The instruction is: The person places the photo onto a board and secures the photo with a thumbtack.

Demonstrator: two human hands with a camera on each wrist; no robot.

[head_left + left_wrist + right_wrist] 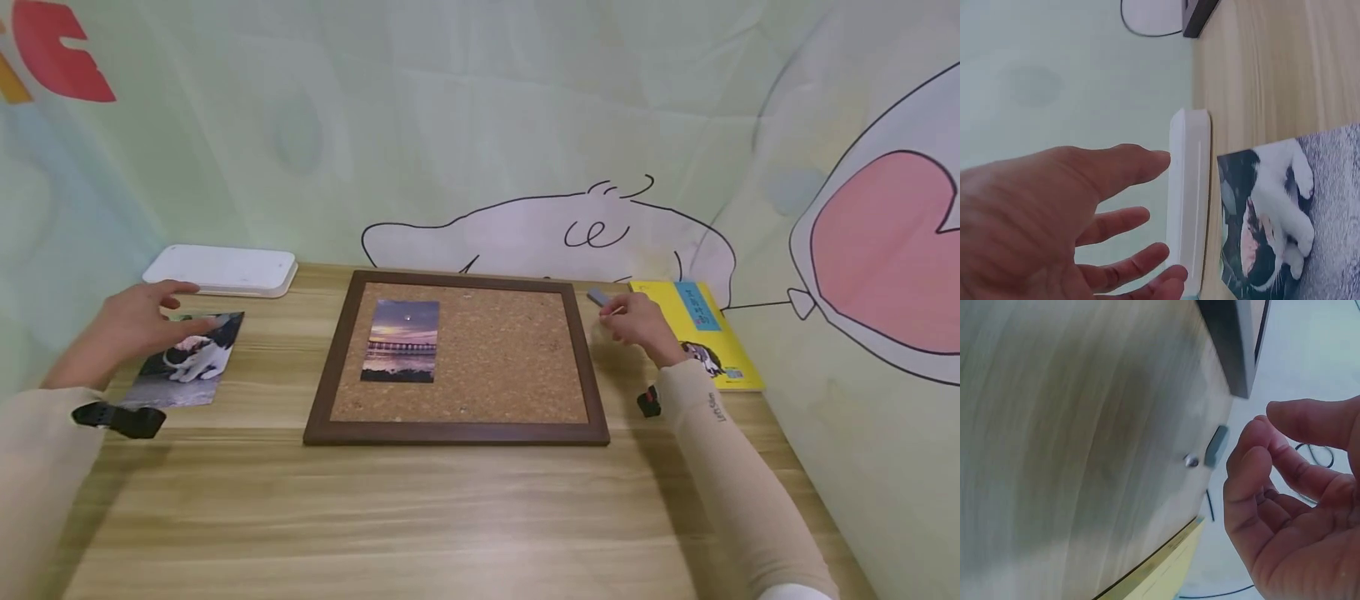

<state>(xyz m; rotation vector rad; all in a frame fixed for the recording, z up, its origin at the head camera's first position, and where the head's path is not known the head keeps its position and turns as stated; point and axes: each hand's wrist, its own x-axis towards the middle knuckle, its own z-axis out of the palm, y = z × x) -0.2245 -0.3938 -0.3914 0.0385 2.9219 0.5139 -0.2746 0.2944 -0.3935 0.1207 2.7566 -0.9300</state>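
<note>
My left hand (131,329) hovers over a photo of a black and white cat (193,367), fingers spread with nothing between them. In the left wrist view its thumb and fingers stand apart beside the photo. At the right, my right hand (637,323) has its fingers loosely bent, with the thumb tip close to the index finger. A small shiny tack (1191,460) lies on the table near those fingers, beside a small grey block (1216,447). Between the hands lies a brown-framed corkboard (510,354). A sunset pier photo (401,342) sits on its left half, a tack near its top.
A white flat case (220,268) stands behind the cat photo, against the printed backdrop (315,125). To the right of my right hand lies a yellow book (723,342). The wooden table (420,525) extends in front of the corkboard.
</note>
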